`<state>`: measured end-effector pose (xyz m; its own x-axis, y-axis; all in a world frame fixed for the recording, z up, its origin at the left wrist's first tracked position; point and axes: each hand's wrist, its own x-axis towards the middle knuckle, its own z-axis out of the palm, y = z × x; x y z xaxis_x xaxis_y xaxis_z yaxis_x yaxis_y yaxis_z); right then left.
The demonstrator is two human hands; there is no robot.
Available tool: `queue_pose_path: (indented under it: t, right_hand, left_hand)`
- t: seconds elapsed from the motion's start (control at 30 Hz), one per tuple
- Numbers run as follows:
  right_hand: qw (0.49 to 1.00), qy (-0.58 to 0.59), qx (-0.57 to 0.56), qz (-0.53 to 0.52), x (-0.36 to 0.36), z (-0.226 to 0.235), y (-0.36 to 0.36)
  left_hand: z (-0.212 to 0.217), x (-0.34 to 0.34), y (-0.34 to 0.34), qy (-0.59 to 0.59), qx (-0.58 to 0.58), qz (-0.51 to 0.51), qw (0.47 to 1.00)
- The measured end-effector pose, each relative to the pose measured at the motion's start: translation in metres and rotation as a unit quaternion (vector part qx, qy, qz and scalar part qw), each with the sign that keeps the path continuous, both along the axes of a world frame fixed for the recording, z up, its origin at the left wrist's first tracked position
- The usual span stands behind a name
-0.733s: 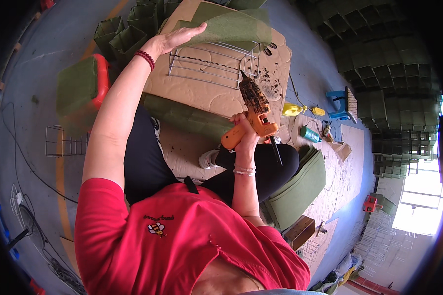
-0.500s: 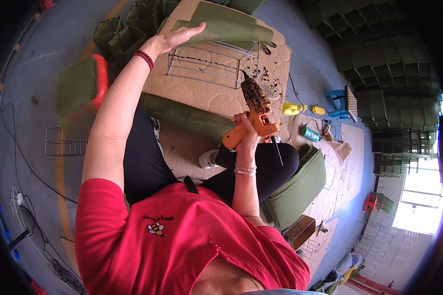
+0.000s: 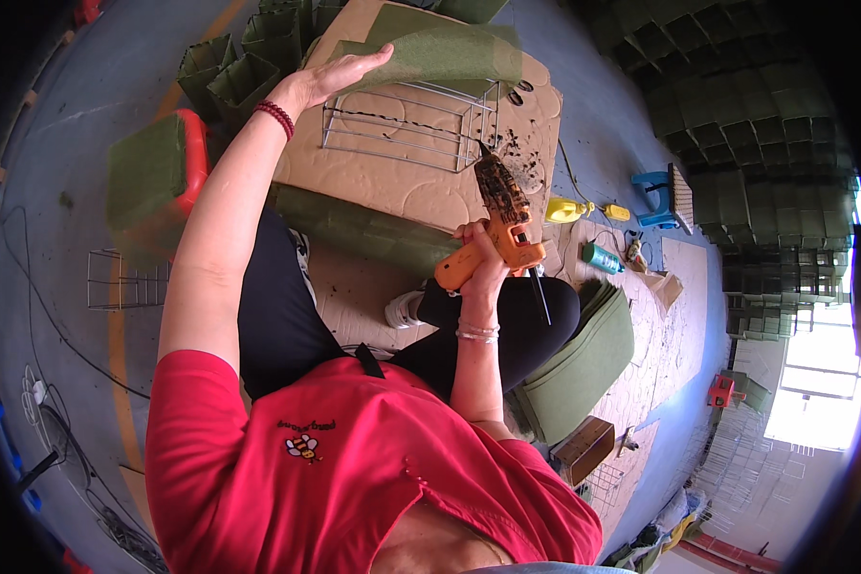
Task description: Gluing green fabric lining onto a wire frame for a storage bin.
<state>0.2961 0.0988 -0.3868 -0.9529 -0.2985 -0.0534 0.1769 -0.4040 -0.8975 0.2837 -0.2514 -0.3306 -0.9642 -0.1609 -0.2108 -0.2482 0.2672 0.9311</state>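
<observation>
A seated person in a red shirt works over a sheet of cardboard (image 3: pixel 421 191) spread on the floor. The right hand (image 3: pixel 483 258) is wrapped tight around the orange handle of a hot glue gun (image 3: pixel 499 222), fingers curled closed on the grip; the gun's blackened, crusted barrel rises up and away from the knuckles, and its tip reaches the near corner of a wire frame (image 3: pixel 407 124) that lies on the cardboard.

The left hand (image 3: pixel 340 77) is stretched out flat, fingers together and extended, palm down on the far left end of the wire frame, where a sheet of green felt (image 3: pixel 440 53) drapes over the frame just past the fingertips. The hand grips nothing; it presses or rests on the frame's edge, and whether the fingertips touch the felt cannot be told. A red beaded bracelet (image 3: pixel 277 117) circles that wrist.

Below the right hand's wrist, beside the person's knee, sits a stack of green felt sheets (image 3: pixel 584 359). Beyond the gun, to the right of the knuckles, a yellow bottle (image 3: pixel 569 209) and a teal can (image 3: pixel 601 256) lie on the floor. Left of the outstretched forearm stands a red stool topped with green felt (image 3: pixel 148 182), and further left an empty wire frame (image 3: pixel 124 280).
</observation>
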Motion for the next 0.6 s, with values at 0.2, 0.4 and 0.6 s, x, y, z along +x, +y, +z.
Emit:
queue_pose_path:
  t: [0.2,0.4,0.6]
  right_hand:
    - [1.0,-0.005,0.009,-0.015,0.001,0.002,0.002]
    - [1.0,-0.005,0.002,-0.018,-0.002,-0.002,0.004]
    - [1.0,-0.005,0.001,-0.03,-0.004,-0.003,0.008]
  left_hand:
    - [0.019,0.008,0.012,-0.023,-0.003,0.008,1.0]
    - [0.018,0.009,0.012,-0.006,0.007,0.002,1.0]
    - [0.022,0.012,0.015,0.004,0.006,0.001,1.0]
